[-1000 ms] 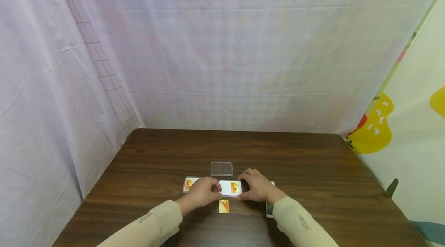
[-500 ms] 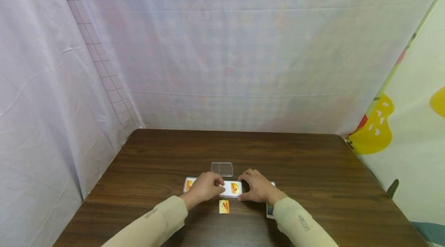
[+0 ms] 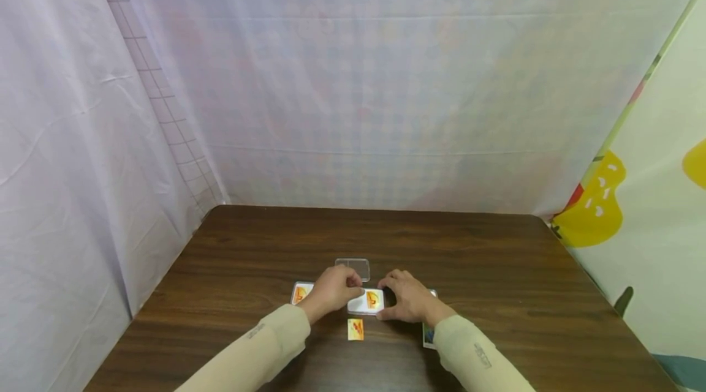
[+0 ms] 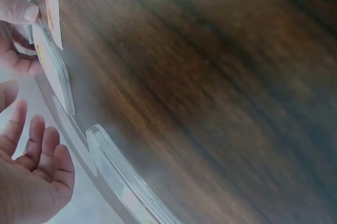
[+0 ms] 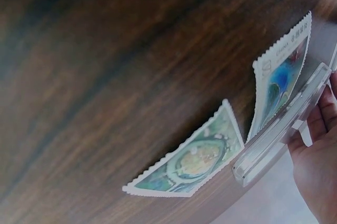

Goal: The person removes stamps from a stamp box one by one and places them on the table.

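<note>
A clear case (image 3: 366, 301) with a white insert and an orange-and-yellow stamp (image 3: 372, 300) at its right side lies mid-table in the head view. My right hand (image 3: 407, 296) grips its right end, thumb at the near corner and a finger at the far one. Over its left part hovers my left hand (image 3: 335, 286), thumb and index tips close together near the far edge. The left wrist view shows that hand (image 4: 39, 174) with loosely curled fingers and nothing visible in them. A loose yellow-and-red stamp (image 3: 355, 329) lies just in front of the case.
A similar case with a stamp (image 3: 301, 293) lies left, partly behind my left hand. Behind stands a transparent lid-like piece (image 3: 358, 269). Under my right wrist are another clear case (image 5: 279, 129) and two loose stamps, one blue (image 5: 284, 76), one green (image 5: 197, 155).
My left hand has moved right and slightly away from me, from the case's left end to over its far edge. The right hand keeps its place at the right end.
</note>
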`<state>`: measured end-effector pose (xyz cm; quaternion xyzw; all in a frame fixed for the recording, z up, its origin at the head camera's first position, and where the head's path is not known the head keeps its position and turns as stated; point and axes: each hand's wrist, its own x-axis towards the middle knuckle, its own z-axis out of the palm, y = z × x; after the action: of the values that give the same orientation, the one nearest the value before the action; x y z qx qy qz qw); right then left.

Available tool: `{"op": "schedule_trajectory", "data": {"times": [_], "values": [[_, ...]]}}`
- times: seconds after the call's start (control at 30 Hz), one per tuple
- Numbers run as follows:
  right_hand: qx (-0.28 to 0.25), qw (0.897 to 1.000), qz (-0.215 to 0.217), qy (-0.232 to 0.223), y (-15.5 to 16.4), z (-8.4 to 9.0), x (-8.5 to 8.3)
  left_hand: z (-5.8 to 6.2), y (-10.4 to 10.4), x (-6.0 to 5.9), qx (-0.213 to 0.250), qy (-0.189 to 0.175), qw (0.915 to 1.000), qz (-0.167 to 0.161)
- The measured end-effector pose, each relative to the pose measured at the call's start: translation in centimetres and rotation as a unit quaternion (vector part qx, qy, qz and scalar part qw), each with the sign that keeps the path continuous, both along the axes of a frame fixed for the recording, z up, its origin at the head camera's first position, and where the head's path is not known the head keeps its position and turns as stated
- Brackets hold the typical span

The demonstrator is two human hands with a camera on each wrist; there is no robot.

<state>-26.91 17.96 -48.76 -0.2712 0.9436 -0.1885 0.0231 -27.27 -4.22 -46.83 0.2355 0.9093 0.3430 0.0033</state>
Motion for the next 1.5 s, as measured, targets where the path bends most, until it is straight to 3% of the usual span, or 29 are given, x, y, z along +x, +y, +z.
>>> {"op": "schedule_trajectory", "data": {"times": [0.27, 0.43, 0.6, 1.2, 1.5], "values": [[0.000, 1.000, 0.000, 0.005, 0.1, -0.2, -0.2, 0.0, 0.3, -0.6, 0.031, 0.009, 0.9993, -0.015], [-0.003, 1.000, 0.001, 0.008, 0.1, -0.2, -0.3, -0.4, 0.8, -1.0, 0.017, -0.016, 0.9997, 0.001], [-0.006, 1.000, 0.000, 0.003, 0.1, -0.2, -0.4, -0.9, 1.2, -1.4, 0.006, -0.017, 0.9998, 0.002], [-0.012, 1.000, 0.005, -0.007, -0.1, -0.8, 0.0, -2.1, 1.1, -0.9, 0.013, 0.003, 0.9999, -0.006], [-0.010, 1.000, -0.004, -0.011, -0.1, -0.6, -0.3, -2.0, 1.2, -1.4, -0.001, 0.011, 0.9999, -0.003]]}}
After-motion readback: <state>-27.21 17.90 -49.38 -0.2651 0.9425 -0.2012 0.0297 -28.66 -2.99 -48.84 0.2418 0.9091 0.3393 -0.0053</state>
